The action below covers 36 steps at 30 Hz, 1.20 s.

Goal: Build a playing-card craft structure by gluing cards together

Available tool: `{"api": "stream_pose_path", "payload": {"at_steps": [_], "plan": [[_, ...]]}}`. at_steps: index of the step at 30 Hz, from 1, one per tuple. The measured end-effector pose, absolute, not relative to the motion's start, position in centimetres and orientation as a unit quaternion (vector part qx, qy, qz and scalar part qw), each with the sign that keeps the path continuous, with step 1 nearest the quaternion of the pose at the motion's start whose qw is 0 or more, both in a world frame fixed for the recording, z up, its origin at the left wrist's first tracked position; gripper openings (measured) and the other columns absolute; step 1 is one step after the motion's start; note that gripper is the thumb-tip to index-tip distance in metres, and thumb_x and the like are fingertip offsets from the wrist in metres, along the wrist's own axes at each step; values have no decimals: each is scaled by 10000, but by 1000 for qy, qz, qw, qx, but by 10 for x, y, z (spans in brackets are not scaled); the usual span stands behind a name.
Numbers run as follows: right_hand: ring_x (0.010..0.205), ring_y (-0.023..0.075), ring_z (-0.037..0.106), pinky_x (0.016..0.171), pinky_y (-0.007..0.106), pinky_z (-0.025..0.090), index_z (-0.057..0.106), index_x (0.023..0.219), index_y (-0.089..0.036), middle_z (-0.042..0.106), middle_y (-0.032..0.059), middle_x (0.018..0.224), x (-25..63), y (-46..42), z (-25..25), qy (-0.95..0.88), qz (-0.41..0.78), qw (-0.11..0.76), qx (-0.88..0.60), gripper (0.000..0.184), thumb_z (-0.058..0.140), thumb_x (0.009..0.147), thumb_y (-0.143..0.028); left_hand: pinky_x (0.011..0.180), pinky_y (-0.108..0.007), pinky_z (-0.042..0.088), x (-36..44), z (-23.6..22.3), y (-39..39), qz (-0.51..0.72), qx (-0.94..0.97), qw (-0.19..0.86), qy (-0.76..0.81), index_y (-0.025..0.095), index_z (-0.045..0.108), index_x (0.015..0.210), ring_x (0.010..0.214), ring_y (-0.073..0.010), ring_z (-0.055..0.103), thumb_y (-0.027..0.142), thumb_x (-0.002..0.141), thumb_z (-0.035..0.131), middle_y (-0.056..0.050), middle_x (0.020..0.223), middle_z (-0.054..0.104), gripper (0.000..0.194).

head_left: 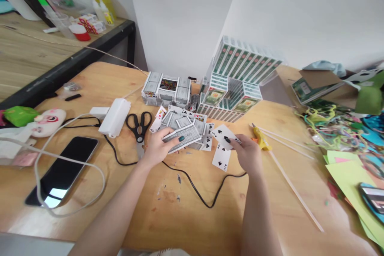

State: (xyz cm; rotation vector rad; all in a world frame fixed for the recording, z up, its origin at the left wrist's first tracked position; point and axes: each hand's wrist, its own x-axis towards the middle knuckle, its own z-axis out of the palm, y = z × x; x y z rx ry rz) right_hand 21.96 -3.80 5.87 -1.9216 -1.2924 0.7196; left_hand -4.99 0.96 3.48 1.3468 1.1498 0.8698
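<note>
Over the table [192,226], left hand [158,147] clasps card stack [189,133]; right hand [247,150] pinches spade card [221,133].

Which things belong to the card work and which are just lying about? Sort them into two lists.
Likely in the job:
- grey-backed cards, in the left hand
- spade card, in the right hand
- loose cards

Apparently lying about:
- phone
- yellow-green paper
- tangled strands

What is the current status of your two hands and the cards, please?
Left hand gripping cards, backs showing. Right hand pinching a spade card, face up. Scissors beside left hand, black cord nearby; possible snags.
</note>
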Motion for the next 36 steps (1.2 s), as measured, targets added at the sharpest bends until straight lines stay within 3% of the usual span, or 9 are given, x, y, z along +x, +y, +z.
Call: {"api": "stream_pose_path", "payload": {"at_steps": [3, 8, 13, 21, 28, 36], "plan": [[562, 209, 629, 554, 334, 470, 643, 813, -222, 671, 31, 682, 205, -41, 70, -503, 333, 415, -681, 202, 553, 766, -397, 538, -211, 455, -51, 35, 9, 363, 606, 515, 486, 169, 573, 728, 588, -129, 562, 414, 705, 639, 14, 653, 591, 256], [512, 167, 618, 503, 286, 470, 657, 823, -224, 676, 21, 736, 188, -41, 79, -524, 324, 415, -670, 181, 565, 763, -368, 569, -210, 427, -52, 35, 8, 363, 633, 493, 474, 168, 573, 720, 627, -131, 539, 411, 725, 614, 13, 674, 578, 247], [454, 133, 563, 465, 257, 440, 674, 833, -201, 640, 13, 660, 187, -41, 84, -568, 317, 361, -668, 211, 503, 795, -318, 601, -205, 395, -53, 39, 9, 357, 668, 449, 474, 169, 572, 701, 645, -124, 506, 383, 740, 600, 20, 655, 554, 219], [483, 145, 541, 505, 264, 428, 709, 864, -207, 633, 11, 592, 195, -35, 92, -657, 297, 268, -640, 275, 445, 800, -253, 604, -221, 411, -52, 40, 8, 331, 673, 473, 461, 163, 583, 685, 644, -140, 519, 388, 715, 606, 1, 652, 579, 228], [469, 132, 529, 455, 246, 401, 721, 803, -209, 663, 6, 650, 201, -30, 96, -659, 345, 237, -625, 270, 455, 759, -201, 614, -227, 421, -52, 39, 8, 332, 666, 490, 453, 155, 613, 714, 658, -148, 545, 382, 702, 627, -9, 685, 613, 228], [446, 125, 528, 452, 230, 406, 701, 715, -205, 611, -9, 541, 203, -28, 105, -666, 383, 193, -611, 280, 425, 755, -176, 572, -217, 412, -52, 33, 7, 306, 655, 517, 458, 147, 613, 738, 636, -141, 545, 391, 710, 634, -5, 676, 602, 246]]}}
